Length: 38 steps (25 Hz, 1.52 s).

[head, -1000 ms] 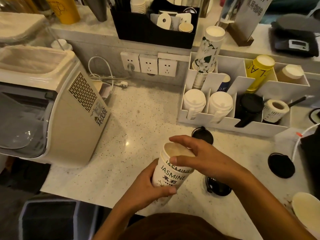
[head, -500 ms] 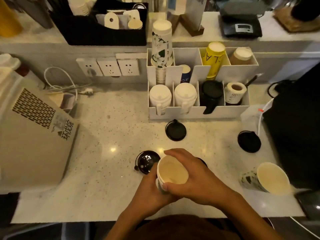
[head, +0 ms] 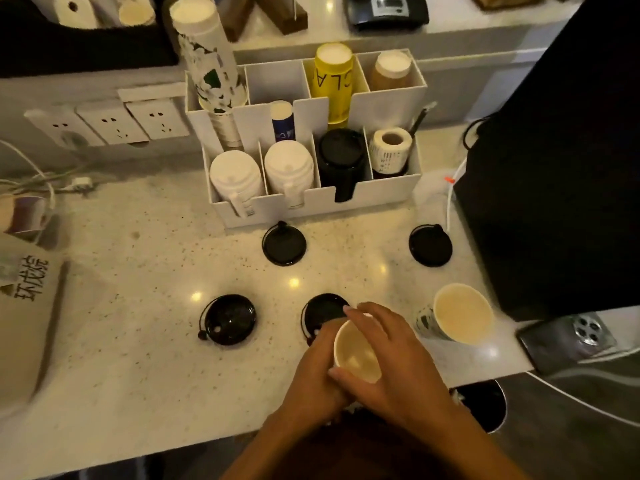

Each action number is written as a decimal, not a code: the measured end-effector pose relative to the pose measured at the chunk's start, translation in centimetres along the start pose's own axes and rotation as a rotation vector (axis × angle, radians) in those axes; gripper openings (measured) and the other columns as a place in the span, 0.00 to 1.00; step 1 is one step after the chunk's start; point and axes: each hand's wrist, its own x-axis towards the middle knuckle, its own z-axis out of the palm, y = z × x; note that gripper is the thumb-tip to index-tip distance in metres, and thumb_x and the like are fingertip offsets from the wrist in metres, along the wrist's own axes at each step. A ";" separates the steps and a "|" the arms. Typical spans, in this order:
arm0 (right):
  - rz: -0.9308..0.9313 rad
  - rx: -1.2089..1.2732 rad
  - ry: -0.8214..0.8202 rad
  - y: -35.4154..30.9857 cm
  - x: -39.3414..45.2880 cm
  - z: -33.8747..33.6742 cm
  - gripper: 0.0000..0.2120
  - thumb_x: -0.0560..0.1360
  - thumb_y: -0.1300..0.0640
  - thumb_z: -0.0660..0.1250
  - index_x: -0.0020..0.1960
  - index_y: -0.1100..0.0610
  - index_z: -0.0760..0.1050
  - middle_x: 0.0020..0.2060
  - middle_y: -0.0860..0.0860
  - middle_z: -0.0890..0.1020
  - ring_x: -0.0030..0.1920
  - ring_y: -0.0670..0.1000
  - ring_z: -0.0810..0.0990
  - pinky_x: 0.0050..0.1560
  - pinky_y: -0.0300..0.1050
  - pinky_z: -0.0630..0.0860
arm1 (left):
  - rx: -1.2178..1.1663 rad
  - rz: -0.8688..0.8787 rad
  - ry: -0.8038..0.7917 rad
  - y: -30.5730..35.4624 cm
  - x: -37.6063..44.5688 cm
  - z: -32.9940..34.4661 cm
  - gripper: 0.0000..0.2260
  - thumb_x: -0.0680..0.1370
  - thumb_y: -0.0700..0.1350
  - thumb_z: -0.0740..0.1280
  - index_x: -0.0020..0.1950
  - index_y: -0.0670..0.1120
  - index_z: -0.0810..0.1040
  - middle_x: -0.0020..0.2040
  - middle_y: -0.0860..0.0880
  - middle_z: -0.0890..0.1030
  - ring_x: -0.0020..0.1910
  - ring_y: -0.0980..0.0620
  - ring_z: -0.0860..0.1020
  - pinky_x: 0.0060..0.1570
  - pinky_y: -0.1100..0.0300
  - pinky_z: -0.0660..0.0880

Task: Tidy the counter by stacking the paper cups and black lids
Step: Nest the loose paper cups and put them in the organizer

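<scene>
Both hands hold a stack of white paper cups (head: pixel 356 355) upright near the counter's front edge. My left hand (head: pixel 311 379) wraps its left side and my right hand (head: pixel 394 362) curls over the rim and right side. Another paper cup (head: pixel 460 315) lies tilted on the counter to the right, mouth toward me. Several black lids lie loose: one at front left (head: pixel 228 318), one just behind the held cups (head: pixel 322 311), one below the organizer (head: pixel 284 244) and one at far right (head: pixel 430 244).
A white organizer (head: pixel 346 199) at the back holds white lids, black lids, a label roll and cup stacks. A beige machine (head: pixel 24 323) stands at left, a black appliance (head: pixel 554 168) at right, and wall sockets (head: pixel 114 123) with cables at back left.
The view has shifted right and downward. The cup stack went from tilted to upright and sits lower near the counter's front edge, both hands still on it. More lids show now.
</scene>
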 end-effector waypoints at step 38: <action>-0.007 -0.140 0.295 9.7 1.5 -6.5 0.33 0.72 0.35 0.66 0.71 0.53 0.70 0.72 0.53 0.71 0.75 0.56 0.61 0.73 0.59 0.64 | -0.011 0.152 0.226 0.6 1.0 4.4 0.34 0.66 0.55 0.81 0.65 0.70 0.68 0.63 0.68 0.75 0.62 0.69 0.74 0.55 0.75 0.71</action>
